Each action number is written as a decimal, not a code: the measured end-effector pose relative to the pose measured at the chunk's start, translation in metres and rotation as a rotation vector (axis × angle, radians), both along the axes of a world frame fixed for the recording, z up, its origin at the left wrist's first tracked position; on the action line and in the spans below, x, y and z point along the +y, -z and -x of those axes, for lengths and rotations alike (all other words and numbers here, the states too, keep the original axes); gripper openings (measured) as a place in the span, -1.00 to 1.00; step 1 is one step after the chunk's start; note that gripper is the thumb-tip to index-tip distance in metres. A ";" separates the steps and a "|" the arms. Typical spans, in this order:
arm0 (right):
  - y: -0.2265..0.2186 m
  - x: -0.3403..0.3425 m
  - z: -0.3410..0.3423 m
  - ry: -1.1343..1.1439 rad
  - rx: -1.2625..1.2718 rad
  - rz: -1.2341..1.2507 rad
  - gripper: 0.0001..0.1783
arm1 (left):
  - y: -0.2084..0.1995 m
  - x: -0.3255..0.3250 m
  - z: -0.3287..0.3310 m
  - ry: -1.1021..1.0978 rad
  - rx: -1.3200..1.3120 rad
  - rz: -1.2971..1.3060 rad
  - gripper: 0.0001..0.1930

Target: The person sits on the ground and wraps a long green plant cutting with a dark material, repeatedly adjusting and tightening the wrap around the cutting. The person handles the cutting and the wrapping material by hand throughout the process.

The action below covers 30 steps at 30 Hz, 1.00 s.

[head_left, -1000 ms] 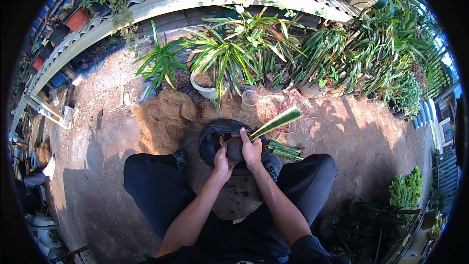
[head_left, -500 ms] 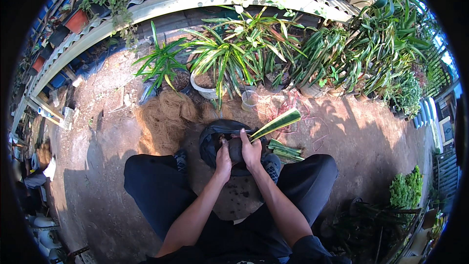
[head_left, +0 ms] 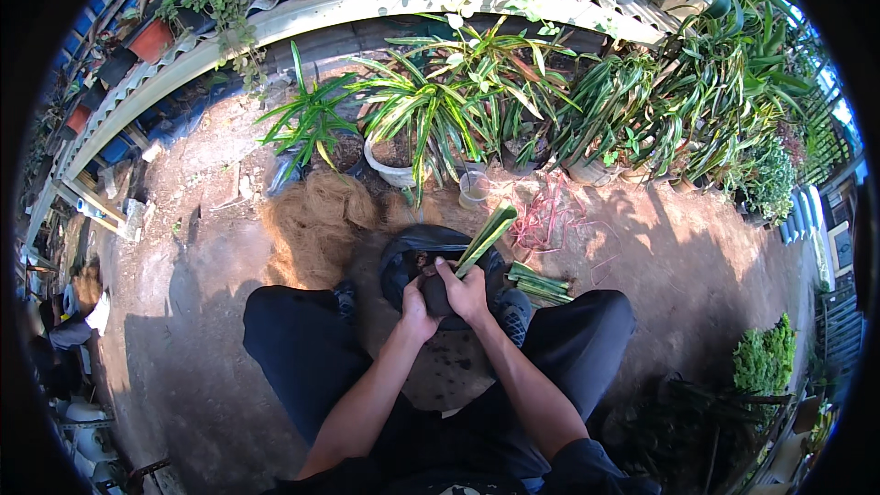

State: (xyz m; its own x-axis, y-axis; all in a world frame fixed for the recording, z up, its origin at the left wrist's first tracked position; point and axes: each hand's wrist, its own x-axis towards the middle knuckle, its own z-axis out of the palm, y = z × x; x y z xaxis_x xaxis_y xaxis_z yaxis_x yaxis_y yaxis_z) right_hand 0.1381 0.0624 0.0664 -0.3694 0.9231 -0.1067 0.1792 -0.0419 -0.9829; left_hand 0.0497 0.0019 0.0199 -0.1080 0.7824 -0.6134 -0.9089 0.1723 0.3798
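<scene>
Between my knees, my left hand (head_left: 418, 312) and my right hand (head_left: 466, 291) are closed around a dark rounded lump (head_left: 437, 300), which looks like packed soil or a small black bag. A stiff green leaf with yellow edges (head_left: 488, 236), like a snake plant's, rises from beside my right hand and tilts to the far right. Fingers and palms hide where leaf and lump meet. Under my hands is a wide black container or bag (head_left: 396, 261) with dark contents. More cut green leaves (head_left: 539, 284) lie on the ground right of it.
Tan coir fibre (head_left: 316, 225) is heaped at the far left of the container. Beyond stand a clear plastic cup (head_left: 474, 187), tangled pink string (head_left: 550, 215) and a row of potted plants, one in a white pot (head_left: 390, 165). A leafy green bush (head_left: 764, 355) stands at right.
The leaf has turned more upright and edge-on, its tip moving left. My hands have come closer together around the dark lump, with the right one shifted slightly nearer.
</scene>
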 end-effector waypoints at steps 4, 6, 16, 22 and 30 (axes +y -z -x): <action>-0.003 -0.002 0.006 0.166 -0.099 0.046 -0.60 | -0.005 0.000 -0.004 -0.090 0.061 0.016 -0.57; -0.002 -0.001 0.005 0.075 -0.076 -0.135 -0.61 | -0.004 -0.001 -0.007 -0.046 0.063 0.041 -0.56; 0.007 0.020 -0.001 -0.105 0.184 0.095 -0.71 | -0.021 0.005 -0.004 0.015 0.101 0.016 -0.58; 0.009 0.019 -0.003 -0.152 0.102 0.005 -0.71 | -0.007 0.000 -0.010 0.021 0.110 0.057 -0.59; 0.012 0.014 0.001 -0.015 -0.021 0.144 -0.69 | 0.000 0.005 -0.008 -0.069 -0.035 -0.016 -0.64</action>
